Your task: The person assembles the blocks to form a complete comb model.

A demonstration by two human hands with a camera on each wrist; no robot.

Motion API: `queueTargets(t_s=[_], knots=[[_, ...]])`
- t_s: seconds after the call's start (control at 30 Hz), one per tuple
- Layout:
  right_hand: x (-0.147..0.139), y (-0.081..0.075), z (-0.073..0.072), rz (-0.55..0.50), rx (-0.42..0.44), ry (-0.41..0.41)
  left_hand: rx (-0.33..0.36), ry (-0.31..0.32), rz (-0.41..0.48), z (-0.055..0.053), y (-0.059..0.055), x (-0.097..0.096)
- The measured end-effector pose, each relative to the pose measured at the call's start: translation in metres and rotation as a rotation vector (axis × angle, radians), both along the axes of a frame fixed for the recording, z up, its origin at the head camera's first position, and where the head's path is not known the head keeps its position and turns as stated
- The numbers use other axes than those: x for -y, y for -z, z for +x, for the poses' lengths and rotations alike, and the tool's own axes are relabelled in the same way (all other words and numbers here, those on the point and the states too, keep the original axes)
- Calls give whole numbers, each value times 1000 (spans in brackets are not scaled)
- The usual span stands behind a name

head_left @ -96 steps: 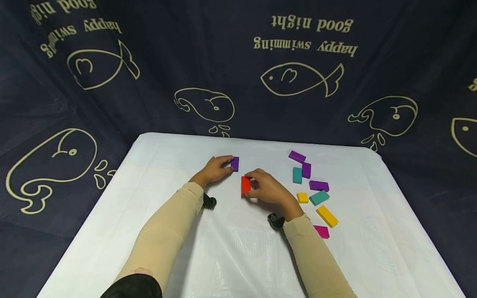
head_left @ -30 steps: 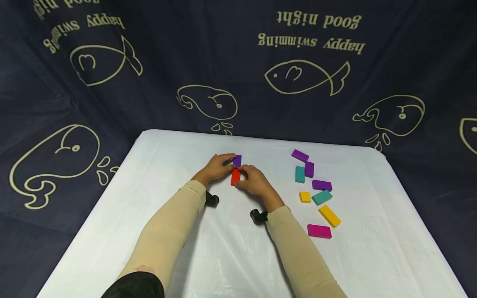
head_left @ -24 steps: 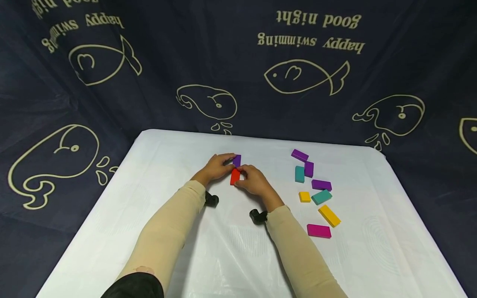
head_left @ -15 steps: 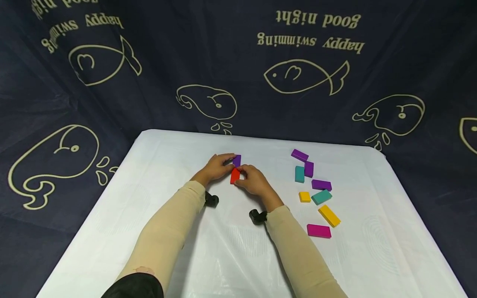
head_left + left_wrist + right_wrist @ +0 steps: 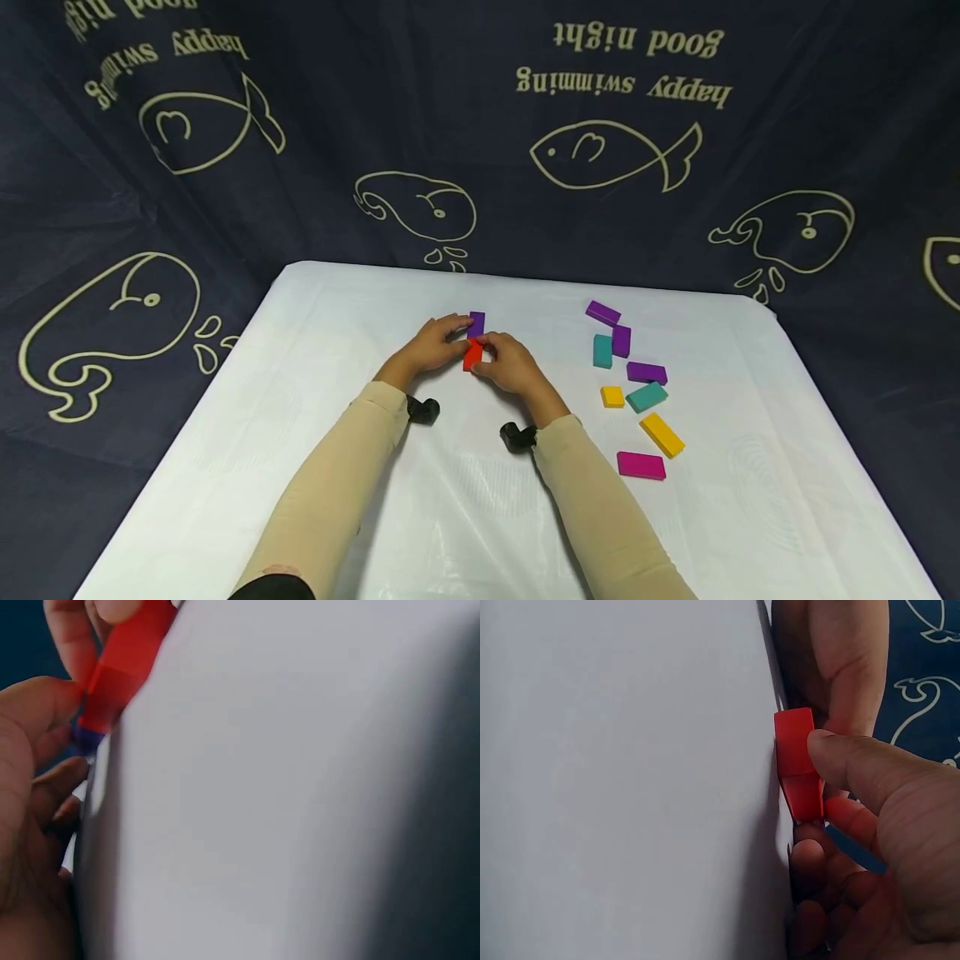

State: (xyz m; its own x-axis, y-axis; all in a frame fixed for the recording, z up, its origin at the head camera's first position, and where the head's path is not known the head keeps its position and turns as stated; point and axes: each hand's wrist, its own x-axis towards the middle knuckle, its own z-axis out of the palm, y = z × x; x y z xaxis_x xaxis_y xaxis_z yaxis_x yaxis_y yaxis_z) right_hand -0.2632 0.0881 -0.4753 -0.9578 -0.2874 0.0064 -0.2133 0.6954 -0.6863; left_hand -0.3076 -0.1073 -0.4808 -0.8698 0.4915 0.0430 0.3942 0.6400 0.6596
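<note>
My right hand (image 5: 513, 364) pinches a red rectangular block (image 5: 472, 356) between thumb and fingers, as the right wrist view also shows. One end of the red block (image 5: 793, 742) faces that camera. Just beyond it a purple block (image 5: 477, 323) lies lengthwise in line with it, their ends meeting or nearly so. My left hand (image 5: 432, 343) is at the left of both blocks. Its forefinger touches the purple block's side, and its thumb tip is against the red block's far left corner. In the blurred left wrist view, only a sliver of purple shows behind the red block.
To the right lie loose blocks: several purple (image 5: 602, 312), two teal (image 5: 647, 397), a small yellow (image 5: 612, 397), a long yellow (image 5: 662, 435) and a magenta one (image 5: 641, 466). A white cloth covers the table (image 5: 337, 300). A dark printed curtain (image 5: 487, 83) hangs behind.
My right hand brought the red block leftward and away from me to the purple block's near end. Most recently my left hand slid slightly toward me, its thumb moving from the purple block to the red one.
</note>
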Motion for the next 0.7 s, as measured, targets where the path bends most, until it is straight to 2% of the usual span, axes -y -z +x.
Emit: queueTargets(t_s=[0.37, 0.57, 0.7], knots=[[-1, 0, 0, 13, -19, -9, 70, -13, 108, 28, 1, 2], [-1, -1, 1, 6, -26, -6, -20, 10, 106, 39, 6, 2], [0, -2, 2, 7, -16, -1, -47, -9, 105, 43, 8, 2]])
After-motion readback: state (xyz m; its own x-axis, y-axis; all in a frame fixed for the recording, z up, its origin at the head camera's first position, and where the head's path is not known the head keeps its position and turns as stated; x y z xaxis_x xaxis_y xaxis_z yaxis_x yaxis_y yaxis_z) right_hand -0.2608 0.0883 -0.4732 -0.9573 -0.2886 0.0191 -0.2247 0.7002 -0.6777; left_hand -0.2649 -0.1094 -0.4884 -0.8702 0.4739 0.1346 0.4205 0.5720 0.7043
